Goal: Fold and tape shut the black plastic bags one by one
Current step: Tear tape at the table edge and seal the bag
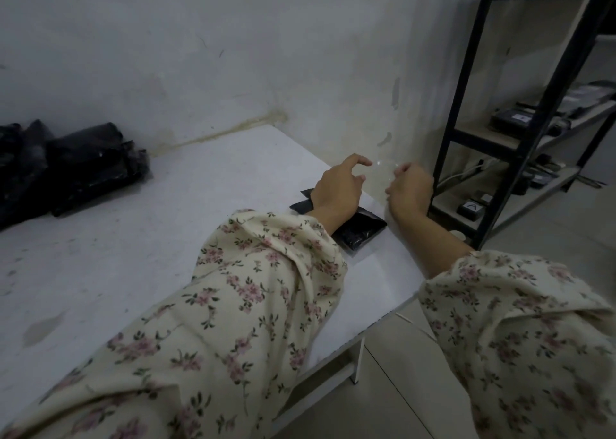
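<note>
A folded black plastic bag lies flat near the right edge of the white table, partly hidden under my left wrist. My left hand hovers just above it, index finger and thumb pinching one end of a strip of clear tape. My right hand, fingers curled, pinches the other end beyond the table's edge. The tape is nearly invisible apart from a few glints between the hands.
A pile of several black plastic bags sits at the far left of the table against the wall. A black metal shelf rack with small boxes stands to the right, close to the table's corner. Tiled floor lies below.
</note>
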Motion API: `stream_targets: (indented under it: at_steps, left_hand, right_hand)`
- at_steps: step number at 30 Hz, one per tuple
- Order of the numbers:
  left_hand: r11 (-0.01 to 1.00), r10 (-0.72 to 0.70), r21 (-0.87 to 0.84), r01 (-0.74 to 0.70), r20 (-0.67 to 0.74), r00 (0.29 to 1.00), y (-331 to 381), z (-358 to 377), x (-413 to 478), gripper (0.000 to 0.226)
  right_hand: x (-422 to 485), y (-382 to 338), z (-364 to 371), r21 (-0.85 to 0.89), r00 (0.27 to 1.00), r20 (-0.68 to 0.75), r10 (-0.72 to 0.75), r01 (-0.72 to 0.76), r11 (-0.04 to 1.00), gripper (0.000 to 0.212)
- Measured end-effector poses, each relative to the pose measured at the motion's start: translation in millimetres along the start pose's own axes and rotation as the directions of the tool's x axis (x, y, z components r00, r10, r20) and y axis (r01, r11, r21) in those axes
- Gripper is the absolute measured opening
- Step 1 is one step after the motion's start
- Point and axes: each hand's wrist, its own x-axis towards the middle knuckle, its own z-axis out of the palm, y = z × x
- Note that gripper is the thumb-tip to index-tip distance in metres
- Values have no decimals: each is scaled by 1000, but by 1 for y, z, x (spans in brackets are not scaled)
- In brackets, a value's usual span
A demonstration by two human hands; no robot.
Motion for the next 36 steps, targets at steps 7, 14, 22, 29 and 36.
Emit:
stream_targets:
  at_steps: [7,14,22,29,36]
  left_hand:
    - [994,-41,-97,39,-12,999,0,-9,-3,26]
    - [998,50,-31,-49,48,998,-16,-38,-10,38]
    - [991,103,-100,-85,195,975,-41,-63,-30,70]
    - [990,121,-86,-111,113,986,-43,-88,-47,75]
    - [997,76,-18,-77,-70,995,-83,-153,-81,72]
  right_hand:
    - [-14,-7,-15,153,949,152,-275,252,955,3]
    - [-33,-19,-20,270,799,375,-470,390,880,24]
    - [-63,-32,-35,289,639,564,-522,440,850,81]
    - [-97,-52,-26,337,636,577,-513,387,858,105]
    - [-147,-101,7,381,526,697,-487,304,873,97]
